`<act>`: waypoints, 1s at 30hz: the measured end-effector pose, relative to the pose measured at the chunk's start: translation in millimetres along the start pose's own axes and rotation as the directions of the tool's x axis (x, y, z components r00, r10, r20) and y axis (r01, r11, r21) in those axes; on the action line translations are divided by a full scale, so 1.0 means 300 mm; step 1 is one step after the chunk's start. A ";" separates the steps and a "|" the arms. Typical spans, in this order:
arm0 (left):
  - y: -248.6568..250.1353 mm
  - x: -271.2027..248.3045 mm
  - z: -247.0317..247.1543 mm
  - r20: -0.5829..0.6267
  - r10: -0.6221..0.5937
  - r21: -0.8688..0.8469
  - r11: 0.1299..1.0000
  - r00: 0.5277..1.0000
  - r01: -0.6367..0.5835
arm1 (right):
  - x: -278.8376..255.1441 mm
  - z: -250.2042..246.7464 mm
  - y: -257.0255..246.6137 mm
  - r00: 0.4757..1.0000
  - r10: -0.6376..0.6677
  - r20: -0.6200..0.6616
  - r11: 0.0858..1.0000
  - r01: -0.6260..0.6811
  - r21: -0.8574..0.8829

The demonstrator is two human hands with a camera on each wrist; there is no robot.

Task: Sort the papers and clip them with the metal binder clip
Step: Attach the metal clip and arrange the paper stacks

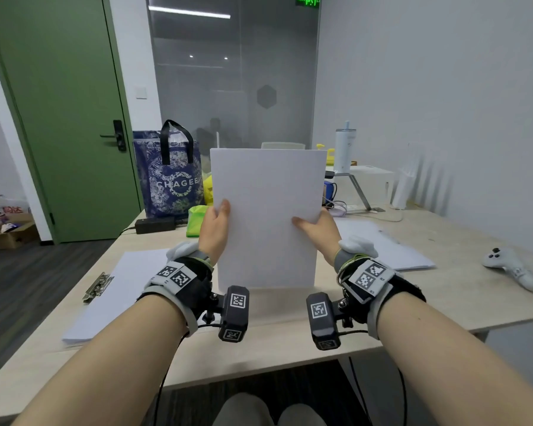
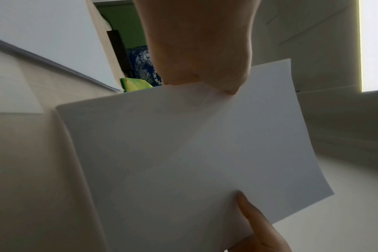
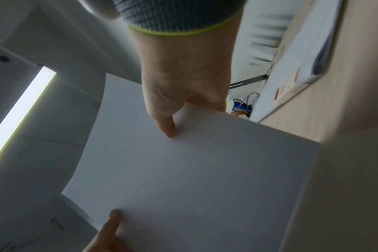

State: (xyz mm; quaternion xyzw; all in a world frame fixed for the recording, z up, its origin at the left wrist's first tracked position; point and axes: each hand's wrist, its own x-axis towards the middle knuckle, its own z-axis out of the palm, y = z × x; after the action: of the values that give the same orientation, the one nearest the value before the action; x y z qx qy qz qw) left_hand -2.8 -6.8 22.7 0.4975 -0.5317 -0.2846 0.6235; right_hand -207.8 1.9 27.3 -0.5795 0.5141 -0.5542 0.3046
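Papers [image 1: 266, 216] are standing upright on their bottom edge on the wooden table [image 1: 443, 302], in the middle of the near part of it, and both hands are gripping the stack by its side edges. Gripping the left edge, the left hand [image 1: 214, 232] is pressing its thumb on the near face of the sheets while its other fingers are curling out of sight behind; the left wrist view is showing the same pinch from below, with the thumb tip [image 2: 231, 91] on the white sheet [image 2: 194, 153]. Holding the right edge in the same manner, the right hand [image 1: 319, 233] is laying its thumb across the near face, and in the right wrist view its thumb tip [image 3: 169, 131] is pressing into the paper [image 3: 194, 179]. Lying flat on the table to the left of the upright stack is a second pile of white sheets [image 1: 114, 299], and the metal binder clip [image 1: 97, 285] is resting at the left edge of that pile, untouched. More sheets [image 1: 391, 250] are lying flat to the right, behind the right wrist. Farther right a white controller [image 1: 510, 270] is resting on the table, and a blue patterned bag [image 1: 174, 179] is standing at the far left edge.
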 end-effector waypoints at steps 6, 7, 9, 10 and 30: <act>0.032 -0.036 -0.014 -0.002 0.026 -0.052 0.998 1.000 -0.026 | -0.016 0.001 -0.013 0.999 -0.037 -0.017 0.999 0.038 0.034; 0.045 -0.034 -0.013 -0.013 0.022 -0.043 0.999 1.000 -0.022 | -0.010 0.001 -0.022 0.999 -0.038 -0.023 0.999 0.039 0.038; 0.054 -0.033 -0.012 -0.022 0.006 -0.048 0.999 1.000 -0.008 | -0.005 -0.002 -0.031 0.999 -0.033 -0.013 0.998 0.034 0.050; 0.048 -0.037 -0.011 -0.019 -0.003 -0.047 0.999 1.000 0.002 | -0.005 -0.003 -0.024 1.000 -0.024 0.001 0.999 0.023 0.047; -0.005 -0.084 -0.005 0.047 -0.034 -0.126 0.991 0.998 0.040 | -0.045 0.008 0.066 0.998 0.048 -0.041 0.999 -0.047 0.014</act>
State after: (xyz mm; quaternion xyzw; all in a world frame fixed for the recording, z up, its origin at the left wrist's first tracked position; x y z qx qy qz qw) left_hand -7.8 15.5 11.7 0.4600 -0.5170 -0.3406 0.6365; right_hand -208.8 8.4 4.1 -0.5534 0.5302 -0.5621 0.3110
